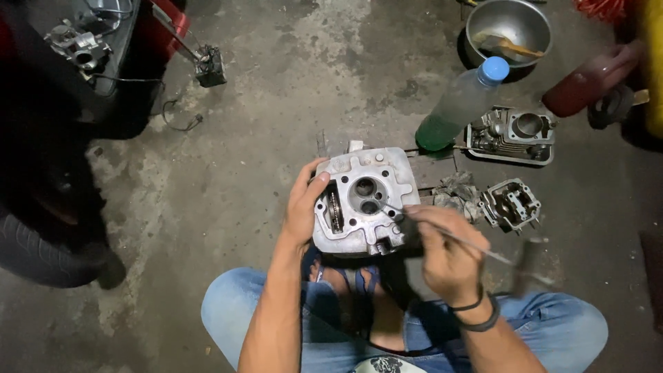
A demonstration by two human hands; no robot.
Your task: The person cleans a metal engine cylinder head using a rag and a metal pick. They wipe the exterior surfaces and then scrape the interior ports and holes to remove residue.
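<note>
My left hand [304, 204] grips the left edge of a grey metal cylinder head [364, 200], held tilted above my knees with its round combustion chamber facing up. My right hand [445, 252] is shut on a thin metal T-handle tool [483, 252]; its tip rests at the chamber's lower right rim, and the handle end sticks out blurred to the right. Two dark bands circle my right wrist.
On the concrete floor lie a plastic bottle [461, 103] with green liquid, a steel bowl [509, 27] with a wooden spoon, a cylinder block [512, 135], a smaller engine part [511, 205], a rag [456, 190] and a red container [590, 79]. A tyre [41, 249] sits at left.
</note>
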